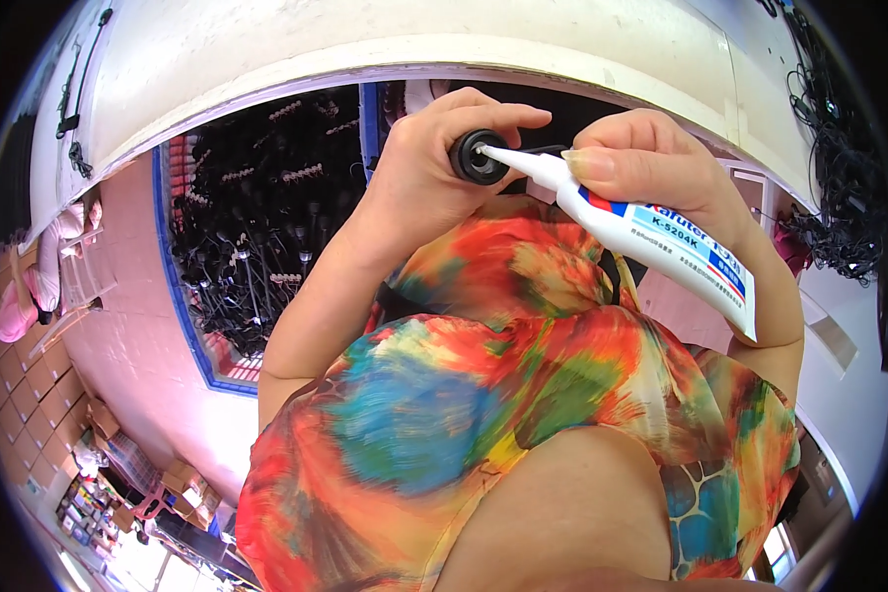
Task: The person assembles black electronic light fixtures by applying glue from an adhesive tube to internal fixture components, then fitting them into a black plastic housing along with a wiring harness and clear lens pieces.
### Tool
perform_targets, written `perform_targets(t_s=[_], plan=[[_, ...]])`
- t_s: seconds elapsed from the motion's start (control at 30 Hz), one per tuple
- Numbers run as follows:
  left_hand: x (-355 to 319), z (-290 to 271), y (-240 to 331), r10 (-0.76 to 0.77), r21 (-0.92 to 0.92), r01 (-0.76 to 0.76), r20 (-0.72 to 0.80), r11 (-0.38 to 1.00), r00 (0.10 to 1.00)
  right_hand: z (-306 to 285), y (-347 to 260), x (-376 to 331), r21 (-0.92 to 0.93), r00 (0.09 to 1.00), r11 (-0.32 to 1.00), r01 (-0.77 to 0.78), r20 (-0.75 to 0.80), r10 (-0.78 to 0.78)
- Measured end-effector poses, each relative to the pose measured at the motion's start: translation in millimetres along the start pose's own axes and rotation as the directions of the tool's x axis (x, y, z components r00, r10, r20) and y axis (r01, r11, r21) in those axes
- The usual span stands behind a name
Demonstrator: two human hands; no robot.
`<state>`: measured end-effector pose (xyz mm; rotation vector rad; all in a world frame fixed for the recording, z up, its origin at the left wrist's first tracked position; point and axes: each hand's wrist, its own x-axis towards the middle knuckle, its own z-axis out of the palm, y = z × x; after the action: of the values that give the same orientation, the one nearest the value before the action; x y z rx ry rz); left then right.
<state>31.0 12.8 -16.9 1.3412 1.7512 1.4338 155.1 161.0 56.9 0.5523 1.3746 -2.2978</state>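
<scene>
My left hand (429, 153) is closed around a round black cylindrical part (479, 158), its hollow end turned up and toward the right. My right hand (661, 168) grips a white glue tube (661, 252) with blue and red print, slanting down to the right. The tube's narrow white nozzle (518, 158) reaches into the opening of the black part. A pale spot shows at the nozzle tip; whether it is glue I cannot tell. The far end of the black part is hidden by my left fingers.
Ahead runs a white table edge (365, 54). Below it at left stands a blue-rimmed crate (183, 316) full of black cabled parts (257, 227). Black cables (829, 148) heap on the right of the table. A person in pink (25, 296) is far left, near stacked cartons (39, 414).
</scene>
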Motion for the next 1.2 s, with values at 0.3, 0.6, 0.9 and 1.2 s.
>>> perform_targets(t_s=[0.3, 0.6, 0.9, 1.2], plan=[[3.1, 4.1, -2.3, 0.085, 0.005, -0.085, -0.053, 0.996, 0.995, 8.2, -5.2, 2.4, -0.044, 0.998, 0.998, -0.04, -0.049, 0.038], [2.2, 5.2, -0.5, 0.055, 0.003, -0.055, -0.065, 0.999, 0.996, 14.3, -16.6, -1.1, -0.2, 0.994, 0.976, -0.089, -0.084, 0.073], [9.5, 3.9, 2.7, 0.033, -0.033, -0.034, -0.05, 0.999, 0.998, 6.0, -22.7, -0.3, -0.197, 0.99, 0.973, -0.116, -0.099, 0.098], [31.2, -25.3, 9.5, -0.137, -0.002, 0.137, -0.015, 0.991, 0.99, -61.9, -64.4, 7.6, -0.588, 0.825, 0.751, 0.302, -0.234, -0.515]])
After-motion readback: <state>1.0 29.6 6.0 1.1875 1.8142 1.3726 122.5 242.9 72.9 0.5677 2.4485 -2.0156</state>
